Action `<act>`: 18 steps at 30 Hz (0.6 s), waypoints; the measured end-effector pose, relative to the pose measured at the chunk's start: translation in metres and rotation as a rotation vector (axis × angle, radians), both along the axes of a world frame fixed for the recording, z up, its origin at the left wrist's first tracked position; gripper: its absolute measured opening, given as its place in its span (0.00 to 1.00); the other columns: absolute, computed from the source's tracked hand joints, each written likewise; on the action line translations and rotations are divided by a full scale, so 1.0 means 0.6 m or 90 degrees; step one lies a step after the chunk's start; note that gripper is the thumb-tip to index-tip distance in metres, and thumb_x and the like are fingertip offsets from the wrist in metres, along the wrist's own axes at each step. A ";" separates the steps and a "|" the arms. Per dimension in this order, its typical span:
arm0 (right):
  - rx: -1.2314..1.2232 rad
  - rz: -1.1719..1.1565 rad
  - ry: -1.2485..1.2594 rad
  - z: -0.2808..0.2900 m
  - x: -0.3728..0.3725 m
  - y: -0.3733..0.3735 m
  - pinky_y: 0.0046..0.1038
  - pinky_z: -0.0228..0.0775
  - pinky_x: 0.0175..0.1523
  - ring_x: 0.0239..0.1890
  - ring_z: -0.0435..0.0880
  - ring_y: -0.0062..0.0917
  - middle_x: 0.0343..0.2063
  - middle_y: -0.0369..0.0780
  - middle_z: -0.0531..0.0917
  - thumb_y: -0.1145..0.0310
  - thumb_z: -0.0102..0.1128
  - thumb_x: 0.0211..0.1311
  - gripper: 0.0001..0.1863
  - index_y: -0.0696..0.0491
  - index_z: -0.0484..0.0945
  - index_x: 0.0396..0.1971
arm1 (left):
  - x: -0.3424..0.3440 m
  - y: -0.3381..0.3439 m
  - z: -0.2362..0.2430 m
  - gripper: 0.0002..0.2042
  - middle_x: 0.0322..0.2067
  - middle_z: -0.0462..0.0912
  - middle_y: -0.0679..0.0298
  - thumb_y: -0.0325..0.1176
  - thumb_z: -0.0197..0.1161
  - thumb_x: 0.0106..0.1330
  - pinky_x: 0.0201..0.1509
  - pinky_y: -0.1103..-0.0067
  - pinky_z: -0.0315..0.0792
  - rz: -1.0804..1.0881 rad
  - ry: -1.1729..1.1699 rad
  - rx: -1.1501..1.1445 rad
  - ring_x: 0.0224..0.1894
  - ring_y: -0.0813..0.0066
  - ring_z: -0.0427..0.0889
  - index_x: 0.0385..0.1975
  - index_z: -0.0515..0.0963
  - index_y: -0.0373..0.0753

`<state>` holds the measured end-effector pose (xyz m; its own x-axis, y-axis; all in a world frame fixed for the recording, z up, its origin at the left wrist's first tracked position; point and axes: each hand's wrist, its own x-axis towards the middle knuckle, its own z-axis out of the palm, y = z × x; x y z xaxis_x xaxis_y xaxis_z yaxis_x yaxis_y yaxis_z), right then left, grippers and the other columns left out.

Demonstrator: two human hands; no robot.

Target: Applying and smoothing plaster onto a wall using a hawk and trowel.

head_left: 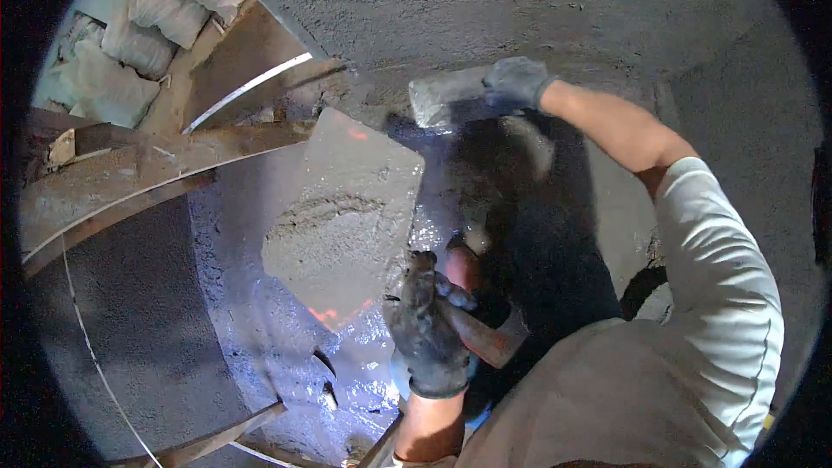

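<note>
My left hand [431, 334], in a dark, mortar-smeared glove, is closed at the near right edge of a mortar hawk [357, 133]. Grey mortar [325, 238] lies on this broad flat board, which has orange-red marks at its edges. Beside the same hand is a brownish handle-like piece [481, 335]; whether the fingers hold it too I cannot tell. My right hand [517, 84], also gloved, reaches far forward and is wrapped round a plastering trowel [451, 95]. Wet mortar coats the rectangular blade, which is at the foot of the rough grey wall [520, 9].
White sacks [143, 22] are piled at the far left. Wooden boards [165, 156] run along the left, near a pale cord [91, 347]. Wet, shiny mortar covers the surface [364, 381] below the hawk. Another grey wall [754, 121] rises on the right.
</note>
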<state>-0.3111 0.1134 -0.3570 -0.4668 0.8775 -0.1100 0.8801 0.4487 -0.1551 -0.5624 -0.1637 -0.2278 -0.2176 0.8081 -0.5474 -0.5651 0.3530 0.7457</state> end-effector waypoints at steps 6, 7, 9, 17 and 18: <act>-0.085 -0.036 0.046 -0.020 -0.147 0.059 0.39 0.71 0.37 0.31 0.81 0.41 0.27 0.51 0.80 0.64 0.55 0.42 0.14 0.56 0.81 0.28 | 0.006 -0.011 0.000 0.16 0.20 0.68 0.66 0.35 0.44 0.67 0.24 0.83 0.68 -0.030 0.102 0.018 0.20 0.79 0.70 0.42 0.70 0.27; -0.062 -0.010 -0.003 -0.015 -0.159 0.073 0.39 0.72 0.39 0.33 0.81 0.41 0.29 0.50 0.81 0.64 0.55 0.42 0.14 0.56 0.81 0.28 | 0.004 -0.010 0.005 0.19 0.21 0.67 0.67 0.38 0.42 0.67 0.24 0.83 0.67 -0.119 0.261 0.070 0.20 0.80 0.69 0.43 0.69 0.25; -0.068 -0.031 -0.005 -0.023 -0.178 0.096 0.38 0.71 0.42 0.36 0.81 0.41 0.32 0.49 0.81 0.65 0.54 0.43 0.14 0.55 0.81 0.30 | -0.017 -0.007 -0.027 0.19 0.21 0.67 0.67 0.39 0.43 0.66 0.24 0.83 0.68 -0.189 0.422 0.225 0.20 0.80 0.69 0.43 0.69 0.25; -0.024 -0.003 0.019 0.062 -0.212 0.099 0.40 0.71 0.44 0.38 0.80 0.43 0.33 0.51 0.81 0.65 0.51 0.45 0.15 0.58 0.81 0.28 | 0.010 -0.015 0.000 0.15 0.21 0.69 0.65 0.34 0.50 0.64 0.22 0.79 0.70 -0.031 0.074 0.038 0.20 0.76 0.72 0.44 0.70 0.30; -0.011 0.009 0.018 0.080 -0.212 0.096 0.40 0.71 0.43 0.37 0.80 0.44 0.32 0.51 0.81 0.65 0.51 0.45 0.15 0.58 0.81 0.28 | 0.016 -0.012 0.005 0.15 0.21 0.70 0.65 0.34 0.50 0.64 0.22 0.79 0.70 0.000 0.003 -0.002 0.19 0.75 0.72 0.44 0.70 0.30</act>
<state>-0.4381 0.1709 -0.3088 -0.4825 0.8686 -0.1126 0.8688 0.4583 -0.1873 -0.5530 -0.1711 -0.2246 -0.2203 0.8063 -0.5490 -0.5612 0.3556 0.7474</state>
